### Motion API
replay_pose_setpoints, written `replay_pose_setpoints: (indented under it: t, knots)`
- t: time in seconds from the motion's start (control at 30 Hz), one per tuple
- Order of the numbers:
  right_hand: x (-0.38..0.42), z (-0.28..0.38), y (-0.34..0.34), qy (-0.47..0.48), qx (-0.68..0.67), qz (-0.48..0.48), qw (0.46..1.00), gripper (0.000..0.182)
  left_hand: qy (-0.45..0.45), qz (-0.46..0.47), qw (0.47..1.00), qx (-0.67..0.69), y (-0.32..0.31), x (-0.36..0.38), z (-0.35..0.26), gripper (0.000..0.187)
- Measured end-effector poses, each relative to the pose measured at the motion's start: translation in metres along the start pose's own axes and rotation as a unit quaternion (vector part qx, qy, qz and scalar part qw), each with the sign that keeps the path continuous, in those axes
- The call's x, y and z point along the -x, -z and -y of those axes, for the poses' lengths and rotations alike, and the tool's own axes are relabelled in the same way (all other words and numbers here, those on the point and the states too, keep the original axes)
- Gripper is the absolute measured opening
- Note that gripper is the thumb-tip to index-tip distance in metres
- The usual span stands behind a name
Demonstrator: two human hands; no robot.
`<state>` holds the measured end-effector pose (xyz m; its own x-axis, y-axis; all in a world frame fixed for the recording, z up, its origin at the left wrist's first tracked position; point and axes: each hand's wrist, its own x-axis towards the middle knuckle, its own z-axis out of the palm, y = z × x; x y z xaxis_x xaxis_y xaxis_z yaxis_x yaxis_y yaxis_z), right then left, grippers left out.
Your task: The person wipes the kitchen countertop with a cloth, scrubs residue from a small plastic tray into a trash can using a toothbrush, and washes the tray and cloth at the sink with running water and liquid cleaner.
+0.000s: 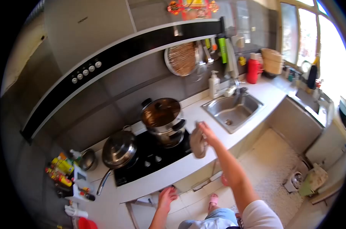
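Note:
My right hand [206, 131] is closed around the top of a greyish-beige cloth [198, 143], which hangs down over the front edge of the counter beside the black stove [157, 160]. Low in front of the counter is my left hand [167, 197], its fingers loosely bent and apart, with nothing visible in them. On the stove's back right burner stands a stacked steel steamer pot [169, 129] with dark handles and a glass lid [160, 112]. A lidded steel wok [120, 149] sits to its left, its long handle pointing toward me.
Right of the stove is a steel sink [233, 110], with a soap pump bottle [214, 84] and a red thermos [253, 69] behind it. Several bottles [63, 168] crowd the left corner. A range hood [115, 49] overhangs the stove. A bin [296, 181] stands on the floor at right.

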<state>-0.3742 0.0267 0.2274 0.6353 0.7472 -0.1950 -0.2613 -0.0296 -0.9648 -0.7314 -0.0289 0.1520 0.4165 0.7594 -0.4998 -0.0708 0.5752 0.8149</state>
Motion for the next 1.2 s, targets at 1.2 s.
replay_pose_setpoints:
  t: [1.2]
  knots:
    - [0.042, -0.086, 0.037, -0.114, -0.049, -0.011, 0.992, 0.027, -0.46, 0.271, 0.804, 0.261, -0.029, -0.295, -0.609, 0.054]
